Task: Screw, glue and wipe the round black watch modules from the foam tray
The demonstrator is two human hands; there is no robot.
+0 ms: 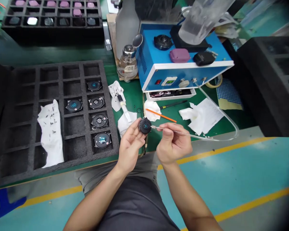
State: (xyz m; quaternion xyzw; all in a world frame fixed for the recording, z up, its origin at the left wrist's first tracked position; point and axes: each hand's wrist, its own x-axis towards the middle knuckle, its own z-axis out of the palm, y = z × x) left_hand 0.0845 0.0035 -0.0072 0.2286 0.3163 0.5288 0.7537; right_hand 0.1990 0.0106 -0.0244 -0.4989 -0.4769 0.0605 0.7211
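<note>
My left hand (pixel 131 142) holds a round black watch case (pixel 144 125) by its rim, its dark face turned up toward me. In my right hand (pixel 173 142) is a clear thin tube (pixel 227 128), pinched near its end; its tip touches or nearly touches the watch's right edge. The tube loops back to a port on the blue machine (pixel 144 69). Just left of my left hand lie a white wipe (pixel 126 123) and a pale brush-like tool (pixel 124 106). Beyond the watch, an orange stick (pixel 161 115) rests partly on another crumpled wipe (pixel 152 107).
A black foam tray (pixel 83 154) at left holds several watch cases and a marked white wipe (pixel 51 134). A glass pump bottle (pixel 127 65) stands by the machine. Paper scraps (pixel 204 115) lie right, and another foam tray (pixel 55 32) sits at the back.
</note>
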